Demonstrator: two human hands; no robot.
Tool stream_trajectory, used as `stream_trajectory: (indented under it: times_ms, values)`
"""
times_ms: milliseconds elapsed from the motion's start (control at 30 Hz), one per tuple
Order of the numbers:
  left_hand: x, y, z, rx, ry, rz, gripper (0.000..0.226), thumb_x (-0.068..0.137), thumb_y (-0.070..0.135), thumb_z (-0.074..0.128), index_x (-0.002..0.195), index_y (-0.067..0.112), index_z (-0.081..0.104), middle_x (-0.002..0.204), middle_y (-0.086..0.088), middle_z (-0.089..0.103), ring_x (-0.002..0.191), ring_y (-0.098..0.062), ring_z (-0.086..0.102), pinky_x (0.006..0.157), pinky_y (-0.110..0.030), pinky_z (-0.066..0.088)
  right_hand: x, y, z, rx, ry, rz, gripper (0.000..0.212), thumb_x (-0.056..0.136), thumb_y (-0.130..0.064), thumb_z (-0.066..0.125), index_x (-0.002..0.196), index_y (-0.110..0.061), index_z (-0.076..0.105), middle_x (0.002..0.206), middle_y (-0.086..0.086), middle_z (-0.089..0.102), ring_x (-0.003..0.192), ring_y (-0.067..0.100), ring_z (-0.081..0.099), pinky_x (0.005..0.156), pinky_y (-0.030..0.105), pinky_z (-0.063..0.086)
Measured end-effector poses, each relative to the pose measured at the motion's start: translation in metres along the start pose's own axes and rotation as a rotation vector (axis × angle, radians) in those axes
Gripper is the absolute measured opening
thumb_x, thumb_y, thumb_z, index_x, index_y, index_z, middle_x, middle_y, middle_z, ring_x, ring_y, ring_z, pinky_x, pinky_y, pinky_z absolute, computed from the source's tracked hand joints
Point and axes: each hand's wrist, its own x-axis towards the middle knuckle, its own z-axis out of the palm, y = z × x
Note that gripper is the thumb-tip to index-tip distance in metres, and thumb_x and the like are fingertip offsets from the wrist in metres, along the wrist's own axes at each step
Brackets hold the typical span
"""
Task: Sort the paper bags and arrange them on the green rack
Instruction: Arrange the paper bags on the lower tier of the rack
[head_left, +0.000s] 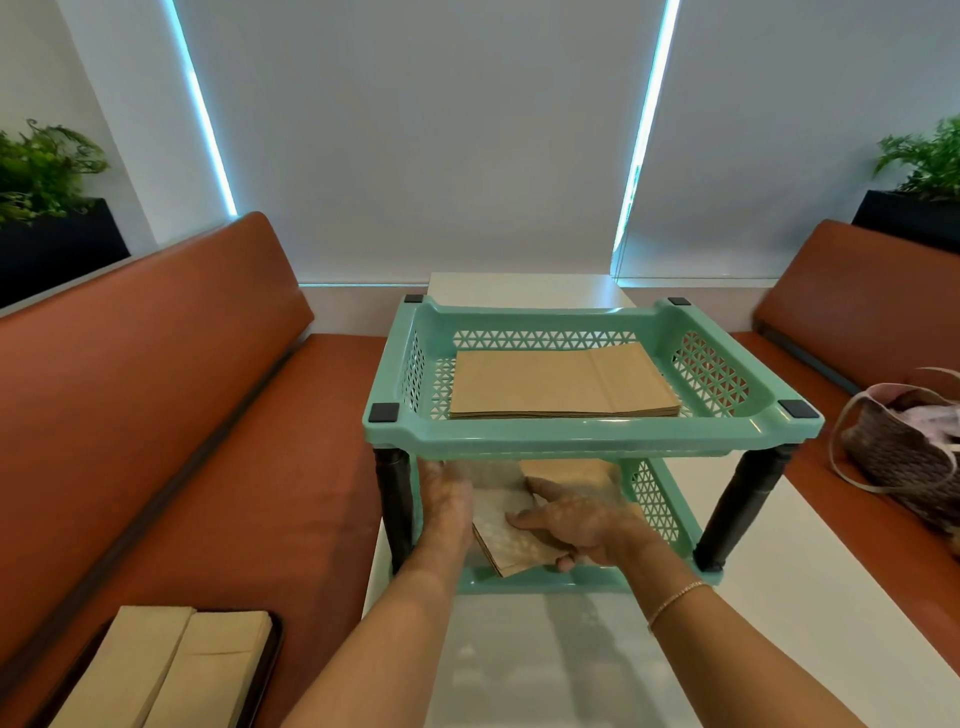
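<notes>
On the white table (571, 649) in front of me stands the green rack (592, 434), with two shelves. Both my hands are inside the lower shelf. My right hand (576, 517) lies flat on a small stack of paper bags (511, 551), fingers almost straight and pressing from above, while the thumb goes under the near edge of the stack. My left hand (447, 501) is at the left side of the same stack with the fingers reaching in; the upper shelf hides the tips, so I cannot tell if they hold the paper or only touch it. The stack sits a little turned, one corner pointing to the front rim.

The upper shelf already holds a tidy pile of bigger bags (563, 387). More bags (171, 670) wait on a dark tray (275, 644) on the brown bench (156, 415) at my left.

I think the step now is to place this smaller pile in the lower shelf. Next it needs to be turned straight and pushed deeper, with care that the thin bags do not slide apart, and then I take the bags from the tray.
</notes>
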Motion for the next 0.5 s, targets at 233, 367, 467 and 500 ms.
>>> stream_trajectory:
  times_ms: [233, 367, 467, 500]
  values:
    - [0.0033, -0.0076, -0.0048, -0.118, -0.034, 0.011, 0.050, 0.079, 0.009, 0.066, 0.112, 0.038, 0.044, 0.118, -0.013, 0.060, 0.108, -0.035, 0.058, 0.097, -0.056, 0.045, -0.0045, -0.0024, 0.0010, 0.106, 0.010, -0.034, 0.054, 0.089, -0.021, 0.062, 0.138, -0.029, 0.039, 0.089, 0.008, 0.059, 0.050, 0.012, 0.052, 0.036, 0.019, 0.038]
    - [0.0058, -0.0088, -0.0027, -0.117, 0.001, -0.031, 0.068, 0.071, 0.020, 0.070, 0.125, 0.036, 0.032, 0.125, -0.013, 0.053, 0.110, -0.035, 0.054, 0.098, -0.055, 0.043, -0.0046, -0.0049, 0.0030, 0.055, 0.048, -0.026, 0.043, 0.090, -0.026, 0.060, 0.131, -0.025, 0.046, 0.088, 0.008, 0.060, 0.055, 0.013, 0.052, 0.039, 0.020, 0.038]
    - [0.0037, -0.0069, -0.0026, -0.086, 0.008, -0.021, 0.075, 0.078, 0.018, 0.068, 0.135, 0.035, 0.022, 0.124, -0.007, 0.050, 0.108, -0.029, 0.051, 0.101, -0.048, 0.041, -0.0069, -0.0052, 0.0041, 0.048, 0.069, -0.027, 0.037, 0.090, -0.025, 0.060, 0.125, -0.024, 0.047, 0.087, 0.007, 0.060, 0.056, 0.013, 0.053, 0.044, 0.021, 0.038]
    - [0.0029, -0.0064, -0.0019, -0.075, 0.014, -0.017, 0.077, 0.080, 0.017, 0.067, 0.138, 0.033, 0.019, 0.122, -0.005, 0.048, 0.107, -0.027, 0.049, 0.101, -0.046, 0.039, -0.0076, -0.0050, 0.0041, 0.051, 0.079, -0.029, 0.034, 0.091, -0.025, 0.059, 0.122, -0.025, 0.047, 0.086, 0.007, 0.060, 0.054, 0.012, 0.053, 0.043, 0.020, 0.038]
